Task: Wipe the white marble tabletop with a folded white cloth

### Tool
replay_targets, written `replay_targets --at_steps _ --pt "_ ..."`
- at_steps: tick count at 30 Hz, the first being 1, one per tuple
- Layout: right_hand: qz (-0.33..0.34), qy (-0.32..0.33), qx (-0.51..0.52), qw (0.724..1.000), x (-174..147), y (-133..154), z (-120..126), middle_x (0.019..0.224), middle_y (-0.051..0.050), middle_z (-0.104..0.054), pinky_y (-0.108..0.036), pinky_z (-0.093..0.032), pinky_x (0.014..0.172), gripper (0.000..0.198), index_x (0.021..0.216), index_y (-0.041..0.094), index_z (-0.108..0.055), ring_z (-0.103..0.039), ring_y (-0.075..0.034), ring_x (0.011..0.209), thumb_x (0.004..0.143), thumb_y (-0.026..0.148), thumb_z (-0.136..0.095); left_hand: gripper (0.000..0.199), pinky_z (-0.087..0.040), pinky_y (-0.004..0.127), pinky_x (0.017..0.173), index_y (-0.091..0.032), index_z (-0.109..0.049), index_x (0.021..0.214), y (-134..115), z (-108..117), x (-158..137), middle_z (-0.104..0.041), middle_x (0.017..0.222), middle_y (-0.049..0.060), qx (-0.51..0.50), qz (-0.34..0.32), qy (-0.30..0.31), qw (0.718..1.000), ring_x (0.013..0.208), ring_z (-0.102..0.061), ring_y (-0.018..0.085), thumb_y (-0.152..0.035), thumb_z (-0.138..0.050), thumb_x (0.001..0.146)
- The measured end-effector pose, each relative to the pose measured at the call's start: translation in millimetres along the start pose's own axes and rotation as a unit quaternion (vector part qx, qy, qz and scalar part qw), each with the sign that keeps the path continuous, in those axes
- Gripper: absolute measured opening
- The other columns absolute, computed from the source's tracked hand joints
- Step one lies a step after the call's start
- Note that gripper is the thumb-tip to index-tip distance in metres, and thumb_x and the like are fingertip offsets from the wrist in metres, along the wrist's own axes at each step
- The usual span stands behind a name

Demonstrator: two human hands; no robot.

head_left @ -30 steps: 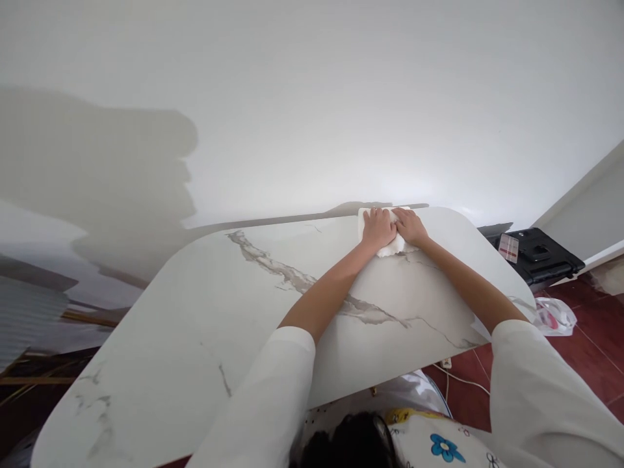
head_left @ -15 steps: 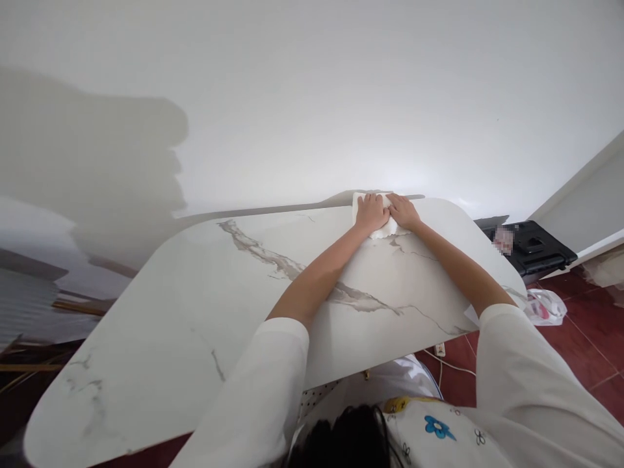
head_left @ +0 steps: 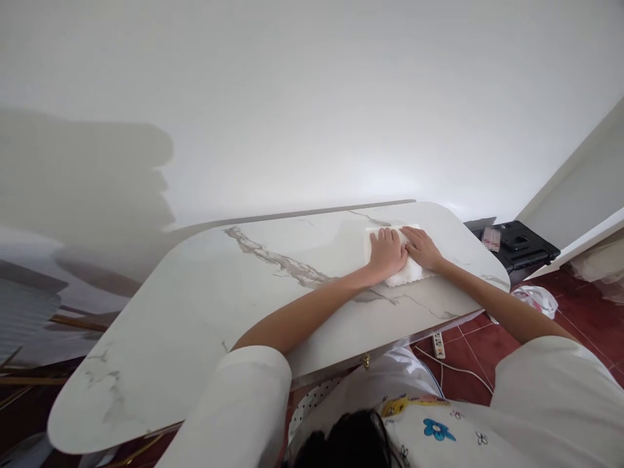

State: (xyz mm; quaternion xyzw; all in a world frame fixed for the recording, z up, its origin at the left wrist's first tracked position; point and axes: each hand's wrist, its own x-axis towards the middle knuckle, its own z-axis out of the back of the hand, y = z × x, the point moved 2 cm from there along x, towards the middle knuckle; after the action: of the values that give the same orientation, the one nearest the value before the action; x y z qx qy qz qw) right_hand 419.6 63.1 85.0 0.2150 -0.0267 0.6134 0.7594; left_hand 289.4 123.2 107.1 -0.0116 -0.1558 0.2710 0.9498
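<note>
A white cloth (head_left: 405, 273) with a wavy edge lies folded on the marble-patterned table (head_left: 195, 305), right of its middle. My left hand (head_left: 389, 253) presses down on the cloth, its fingers bent and close together. Beside it, my right hand (head_left: 423, 248) grips the cloth's upper right part, fingers pointing to the upper left. Both hands touch each other near the thumbs. The palms hide part of the cloth. Brown-grey veins run across the white tabletop under and around my forearms.
A white wall (head_left: 312, 104) stands behind the table's far edge. To the right are a black case (head_left: 524, 244), a white plastic bag (head_left: 539, 299) and red floor tiles (head_left: 472, 344). A power strip (head_left: 439, 346) with its cord lies on the floor near my body.
Both hands have drawn the cloth from the table's far edge towards me and a little to the right. My elbows are spread wider. The view has shifted slightly.
</note>
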Motion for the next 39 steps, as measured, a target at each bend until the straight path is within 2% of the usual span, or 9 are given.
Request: replay_targets --at_steps 4,9,13,16,21,28,34,39 --pt "-0.002 -0.015 0.011 1.000 -47 6 13 0.142 -0.010 -0.049 -0.047 -0.034 0.111 0.051 0.136 0.016 -0.049 -0.040 -0.025 0.133 0.089 0.027 -0.036 0.051 -0.023 0.059 0.108 0.000 -0.046 0.131 -27 14 -33 -0.051 0.132 0.024 0.021 -0.048 -0.009 0.999 0.124 -0.043 0.036 -0.030 -0.030 0.093" --pt "-0.002 -0.033 0.039 0.999 -93 10 26 0.140 -0.008 -0.051 -0.049 -0.036 0.109 0.049 0.136 0.023 -0.049 -0.044 -0.024 0.130 0.088 0.028 -0.041 0.056 -0.023 0.063 0.106 0.004 -0.043 0.133 -53 20 -61 -0.049 0.134 0.028 0.038 -0.092 0.008 0.995 0.126 -0.042 0.039 -0.032 -0.034 0.092" --pt "-0.012 -0.047 0.043 0.998 -112 11 33 0.139 -0.009 -0.052 -0.050 -0.037 0.109 0.047 0.136 0.021 -0.050 -0.045 -0.025 0.129 0.090 0.031 -0.041 0.058 -0.025 0.061 0.107 0.005 -0.042 0.135 -63 16 -65 -0.047 0.137 0.029 0.030 -0.113 0.014 0.993 0.128 -0.041 0.039 -0.032 -0.034 0.091" --pt "-0.013 -0.058 0.030 0.998 -111 8 34 0.138 -0.012 -0.053 -0.050 -0.036 0.109 0.047 0.134 0.018 -0.051 -0.045 -0.026 0.129 0.090 0.030 -0.040 0.055 -0.027 0.056 0.106 0.003 -0.044 0.133 -62 13 -57 -0.049 0.135 0.026 0.005 -0.124 0.004 0.992 0.127 -0.043 0.036 -0.032 -0.037 0.090" --pt "-0.010 -0.073 -0.004 0.997 -82 -11 28 0.135 -0.012 -0.056 -0.051 -0.039 0.106 0.048 0.133 0.018 -0.053 -0.048 -0.027 0.126 0.087 0.027 -0.039 0.042 -0.032 0.051 0.103 -0.010 -0.052 0.122 -53 4 -27 -0.057 0.125 0.017 -0.040 -0.105 -0.013 0.994 0.120 -0.047 0.030 -0.034 -0.041 0.090" --pt "-0.013 -0.060 -0.032 0.998 -20 -41 16 0.136 -0.011 -0.055 -0.048 -0.041 0.102 0.047 0.132 0.017 -0.052 -0.047 -0.027 0.126 0.089 0.026 -0.035 0.033 -0.033 0.047 0.101 -0.012 -0.054 0.114 -34 -10 27 -0.059 0.118 0.015 -0.042 -0.066 -0.024 0.997 0.115 -0.049 0.028 -0.032 -0.043 0.091" --pt "0.027 -0.019 -0.016 0.999 48 -44 0 0.137 -0.009 -0.054 -0.045 -0.040 0.103 0.047 0.131 0.017 -0.052 -0.047 -0.027 0.125 0.088 0.025 -0.034 0.034 -0.031 0.047 0.102 -0.012 -0.054 0.113 7 -19 64 -0.060 0.116 0.014 -0.042 -0.009 -0.033 0.999 0.116 -0.048 0.028 -0.034 -0.041 0.091" --pt "0.025 -0.014 0.002 1.000 99 -47 -16 0.138 -0.008 -0.053 -0.046 -0.036 0.105 0.049 0.132 0.016 -0.052 -0.046 -0.028 0.125 0.087 0.026 -0.037 0.036 -0.029 0.046 0.103 -0.012 -0.054 0.114 42 -26 93 -0.060 0.117 0.015 -0.047 0.012 -0.030 0.998 0.118 -0.047 0.028 -0.036 -0.038 0.092"
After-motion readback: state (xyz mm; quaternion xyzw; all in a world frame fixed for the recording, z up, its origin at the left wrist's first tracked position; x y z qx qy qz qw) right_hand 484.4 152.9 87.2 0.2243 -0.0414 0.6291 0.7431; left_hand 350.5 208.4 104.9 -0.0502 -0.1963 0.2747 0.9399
